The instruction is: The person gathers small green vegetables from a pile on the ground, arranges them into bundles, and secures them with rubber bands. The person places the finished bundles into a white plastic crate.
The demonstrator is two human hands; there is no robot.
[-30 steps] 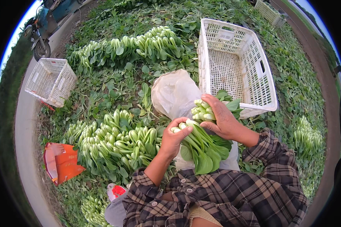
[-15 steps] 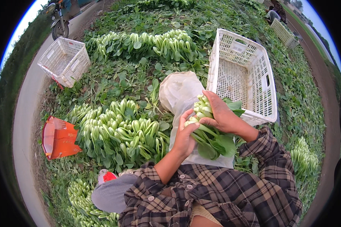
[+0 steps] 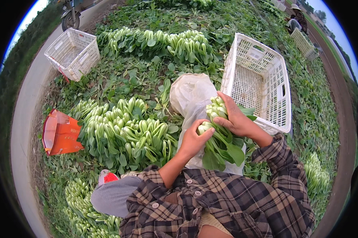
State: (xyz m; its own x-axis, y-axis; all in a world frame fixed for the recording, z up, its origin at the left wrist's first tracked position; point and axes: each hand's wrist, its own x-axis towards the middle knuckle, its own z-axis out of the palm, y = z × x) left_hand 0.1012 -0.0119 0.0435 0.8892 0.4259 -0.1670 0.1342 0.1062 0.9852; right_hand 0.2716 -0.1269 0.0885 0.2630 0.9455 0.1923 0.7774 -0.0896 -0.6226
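Note:
A bunch of bok choy (image 3: 222,143) is held between my two hands, pale stem bases upward and green leaves hanging toward my lap. My right hand (image 3: 237,119) wraps the bunch from the right side, thumb across the stems. On its left, my left hand (image 3: 195,139) is closed around one or more stems at the bunch's lower edge. Beneath the bunch lies a whitish translucent plastic sheet or bag (image 3: 192,95), spread from the ground to my lap. Left of my left hand rests a big pile of bok choy (image 3: 125,133), stem ends up.
An upright white plastic crate (image 3: 246,85) stands just beyond my right hand. Another white crate (image 3: 77,55) is at far left, near an orange bag (image 3: 63,133). More bok choy rows (image 3: 159,43) lie ahead. A person (image 3: 298,20) crouches far right by a crate (image 3: 304,43).
My left hand has shifted slightly left and down, its fingers curling closer around the stems. The right hand still holds the bunch. The whole view has tilted a little.

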